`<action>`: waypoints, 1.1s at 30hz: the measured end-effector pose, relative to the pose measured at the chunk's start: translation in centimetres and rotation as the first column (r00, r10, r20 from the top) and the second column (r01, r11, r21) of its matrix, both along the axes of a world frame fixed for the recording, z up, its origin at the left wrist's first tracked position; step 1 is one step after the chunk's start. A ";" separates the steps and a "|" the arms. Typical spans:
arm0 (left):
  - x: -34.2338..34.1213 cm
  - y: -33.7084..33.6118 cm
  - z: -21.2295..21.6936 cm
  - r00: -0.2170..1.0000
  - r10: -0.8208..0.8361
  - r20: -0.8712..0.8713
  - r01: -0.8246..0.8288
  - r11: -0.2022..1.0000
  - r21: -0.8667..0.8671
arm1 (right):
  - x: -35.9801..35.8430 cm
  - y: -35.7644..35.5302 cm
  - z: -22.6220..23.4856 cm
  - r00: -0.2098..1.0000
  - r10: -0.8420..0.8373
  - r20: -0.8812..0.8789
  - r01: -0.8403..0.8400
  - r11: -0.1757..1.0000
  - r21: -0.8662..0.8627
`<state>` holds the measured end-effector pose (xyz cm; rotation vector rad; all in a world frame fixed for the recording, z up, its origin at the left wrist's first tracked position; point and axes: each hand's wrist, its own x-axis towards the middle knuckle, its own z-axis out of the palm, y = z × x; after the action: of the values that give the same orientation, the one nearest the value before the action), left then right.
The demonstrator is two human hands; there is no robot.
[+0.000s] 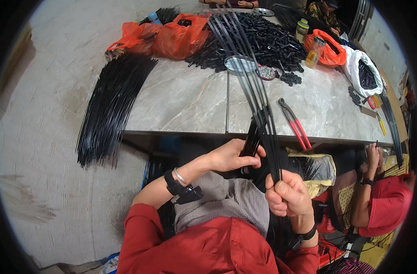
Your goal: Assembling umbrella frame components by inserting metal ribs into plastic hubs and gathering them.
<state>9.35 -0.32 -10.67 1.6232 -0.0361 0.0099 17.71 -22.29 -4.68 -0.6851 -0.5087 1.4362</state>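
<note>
My right hand [288, 194] is closed round the lower ends of several long, thin black rods [270, 132]. They fan upward and away over the table, their far ends smeared by motion. Just to the left, my left hand [236, 156] has its fingers wrapped round a tighter bundle of black rods [251, 139], which stands close against the fanned ones. The lower part of that bundle is hidden by the hand. Both hands are in front of the table's near edge, above my lap.
On the grey marbled table [181, 100] lie red-handled pliers [294, 124], a round mirror [240, 65] and a heap of small black parts [272, 41]. A thick sheaf of black rods [115, 105] overhangs the left edge. Orange bags [181, 39] stand behind. At right sits a co-worker in red [386, 201].
</note>
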 end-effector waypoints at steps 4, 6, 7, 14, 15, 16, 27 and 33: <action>2.5 2.3 0.7 0.980 -0.200 -0.011 0.199 0.963 0.183 | 0.2 0.1 0.5 0.997 0.045 0.068 -0.038 0.994 -0.099; 5.1 5.2 0.7 0.986 -0.103 0.129 0.042 0.911 0.410 | 0.3 0.6 0.9 0.984 0.096 0.154 -0.085 0.994 -0.072; 6.6 7.7 -0.9 0.904 0.095 0.418 -0.226 0.934 0.277 | 0.5 1.5 1.0 0.948 0.120 0.294 -0.105 0.992 -0.068; 12.3 15.3 -4.7 0.843 -0.137 0.519 -0.405 0.472 0.783 | 3.3 7.9 -11.2 0.865 -0.130 0.485 0.196 0.977 -0.087; 12.3 14.5 -4.6 0.901 -0.123 0.417 -0.330 0.430 0.840 | 3.1 7.4 -12.4 0.879 -0.103 0.466 0.185 0.973 -0.135; 12.4 13.8 -4.5 0.946 -0.103 0.308 -0.247 0.388 0.888 | 3.1 7.0 -13.3 0.897 -0.100 0.431 0.172 0.976 -0.132; 5.7 10.1 2.6 0.945 -0.301 0.129 0.121 0.686 0.717 | 3.2 9.1 -14.3 0.885 -0.111 0.452 0.184 0.975 -0.122; 5.9 10.6 -3.1 0.965 -0.205 0.162 0.019 0.672 0.740 | 2.8 11.4 -20.2 0.838 -0.131 0.530 0.251 0.954 -0.162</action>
<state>15.28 10.25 -13.78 2.4337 -0.3696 0.1032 20.51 -10.85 -24.91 -1.2887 -0.6729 1.1183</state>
